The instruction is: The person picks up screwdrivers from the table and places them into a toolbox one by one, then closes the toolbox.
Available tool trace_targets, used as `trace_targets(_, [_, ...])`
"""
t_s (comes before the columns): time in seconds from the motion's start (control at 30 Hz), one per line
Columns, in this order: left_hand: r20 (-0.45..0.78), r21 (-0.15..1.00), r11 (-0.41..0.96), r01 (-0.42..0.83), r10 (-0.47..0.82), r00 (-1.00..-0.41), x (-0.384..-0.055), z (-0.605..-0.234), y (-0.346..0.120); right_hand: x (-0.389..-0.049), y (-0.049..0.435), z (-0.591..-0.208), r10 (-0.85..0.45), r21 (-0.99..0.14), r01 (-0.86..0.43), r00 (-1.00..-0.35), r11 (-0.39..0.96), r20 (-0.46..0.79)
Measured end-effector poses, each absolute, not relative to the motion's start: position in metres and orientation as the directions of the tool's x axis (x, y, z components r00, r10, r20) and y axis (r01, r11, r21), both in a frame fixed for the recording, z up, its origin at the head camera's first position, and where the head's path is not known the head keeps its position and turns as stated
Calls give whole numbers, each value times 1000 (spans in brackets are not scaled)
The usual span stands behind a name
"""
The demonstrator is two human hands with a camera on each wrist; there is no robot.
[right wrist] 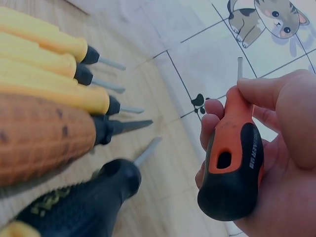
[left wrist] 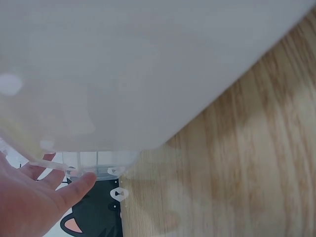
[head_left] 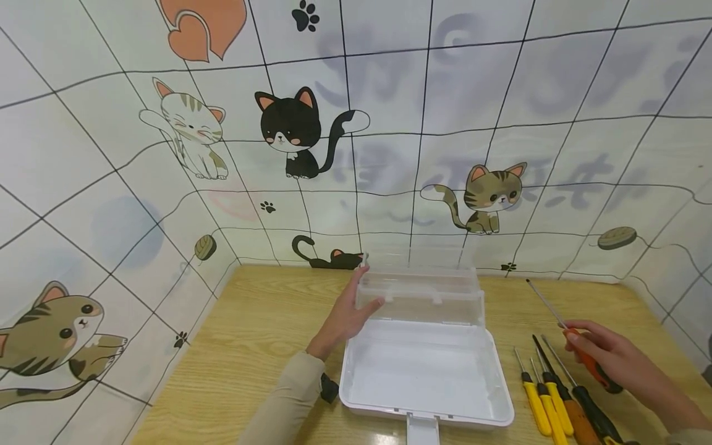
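A white plastic box [head_left: 425, 374] stands open on the table, with its clear lid [head_left: 425, 306] tipped back. My left hand [head_left: 346, 314] holds the lid's left edge, thumb on the near face and fingers partly hidden behind it. On the right, my right hand [head_left: 620, 358] grips a screwdriver [right wrist: 227, 163] by its orange and black handle, its long shaft pointing away from me. Below that hand lie several screwdrivers: ones with yellow handles [head_left: 535, 405], one with a brown handle [right wrist: 44, 136] and one with a black handle [head_left: 595, 411].
The wooden table [head_left: 250, 346] meets a cat-patterned wall covering [head_left: 389, 154] at the back and sides. A latch flap [head_left: 423, 429] sticks out from the box's front. A small black object [head_left: 329, 389] shows beside my left sleeve, near the box.
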State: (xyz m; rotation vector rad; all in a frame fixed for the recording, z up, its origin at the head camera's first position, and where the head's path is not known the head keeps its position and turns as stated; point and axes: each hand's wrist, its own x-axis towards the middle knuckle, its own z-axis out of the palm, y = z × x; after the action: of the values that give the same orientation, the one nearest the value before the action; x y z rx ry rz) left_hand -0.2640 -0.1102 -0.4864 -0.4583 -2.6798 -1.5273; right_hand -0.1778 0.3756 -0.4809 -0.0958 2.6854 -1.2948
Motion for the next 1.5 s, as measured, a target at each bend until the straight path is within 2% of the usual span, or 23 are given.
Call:
trace_targets(0.23, [153, 836, 486, 256, 243, -958, -265, -489, -110, -183, 365, -475, -159, -784, -29, -983, 620, -89])
trace_targets(0.53, [132, 840, 490, 232, 229, -964, -266, -490, -111, -189, 346, -455, -253, -803, -165, -967, 573, 18])
trace_targets(0.8, [148, 843, 476, 251, 244, -958, -265, -490, -109, -194, 333, -441, -269, -793, -165, -963, 586, 1])
trace_targets(1.07, [144, 848, 470, 246, 242, -959, -265, -490, -108, -203, 328, -430, -305, -775, -235, -951, 586, 58])
trace_targets(1.5, [158, 847, 465, 256, 239, -958, -265, -488, -110, -217, 316, -416, -329, -769, -260, -942, 584, 69])
